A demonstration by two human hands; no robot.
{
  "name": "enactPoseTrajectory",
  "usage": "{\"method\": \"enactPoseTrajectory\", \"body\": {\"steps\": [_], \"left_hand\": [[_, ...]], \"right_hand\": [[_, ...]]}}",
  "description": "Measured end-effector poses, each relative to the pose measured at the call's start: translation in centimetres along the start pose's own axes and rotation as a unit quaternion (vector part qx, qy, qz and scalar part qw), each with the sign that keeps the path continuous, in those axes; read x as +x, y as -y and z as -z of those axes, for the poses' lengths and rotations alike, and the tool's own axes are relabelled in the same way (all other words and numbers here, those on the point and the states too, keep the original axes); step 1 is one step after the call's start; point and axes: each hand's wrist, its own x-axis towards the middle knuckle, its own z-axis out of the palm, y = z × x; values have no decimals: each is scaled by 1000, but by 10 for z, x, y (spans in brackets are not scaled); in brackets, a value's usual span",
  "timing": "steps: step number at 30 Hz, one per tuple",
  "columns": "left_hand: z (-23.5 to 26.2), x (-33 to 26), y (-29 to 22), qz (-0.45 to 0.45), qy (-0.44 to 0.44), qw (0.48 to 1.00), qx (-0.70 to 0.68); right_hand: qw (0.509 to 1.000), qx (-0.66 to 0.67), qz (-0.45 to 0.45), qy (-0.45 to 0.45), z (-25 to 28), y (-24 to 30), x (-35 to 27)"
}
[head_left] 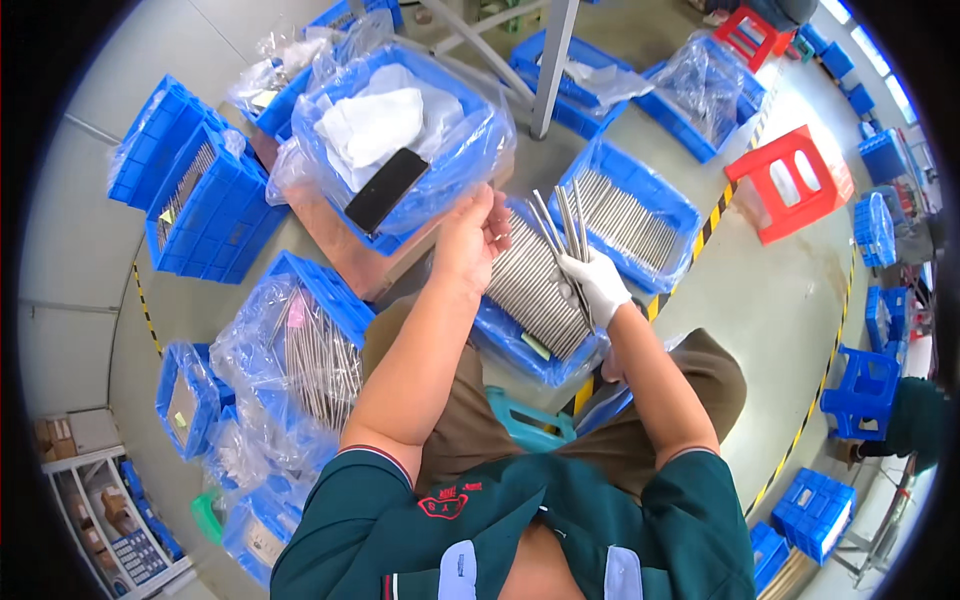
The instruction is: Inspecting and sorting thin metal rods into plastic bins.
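Observation:
My right hand [597,285], in a white glove, is wrapped round several thin metal rods [572,215] that fan out and point away from me. It is over a blue crate [510,335] filled with a neat layer of similar metal rods [540,285]. My left hand [470,240] is bare and holds nothing. Its fingers are loosely bent and apart, beside the left edge of the rod layer. Just beyond it, a black phone [386,190] lies on a plastic-lined blue crate [455,90] with white cloth [372,125] inside.
Another blue crate of rods [628,222] stands farther right. Loose rods [318,360] fill a bagged crate at left, near stacked blue crates [215,215]. A red stool [790,185] stands at right. A grey metal leg [556,70] rises ahead, and a teal stool [530,415] is between my legs.

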Motion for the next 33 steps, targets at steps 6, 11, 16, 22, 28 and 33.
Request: {"method": "enactPoseTrajectory", "body": {"steps": [6, 11, 16, 22, 28, 33], "left_hand": [[-26, -2, 29, 64, 67, 990, -110], [-40, -7, 40, 45, 161, 974, -149], [-44, -3, 39, 42, 154, 976, -145], [-58, -15, 55, 10, 173, 983, -62], [-67, -24, 75, -69, 121, 986, 91], [-66, -25, 67, -64, 89, 982, 154]], "right_hand": [[988, -138, 50, -44, -2, 58, -65], [988, -121, 56, -79, -3, 61, -74], [988, -108, 81, -69, -2, 57, -69], [993, -34, 84, -76, -2, 65, -59], [992, 8, 96, -79, 1, 61, -52], [985, -59, 118, -114, 9, 62, -45]]}}
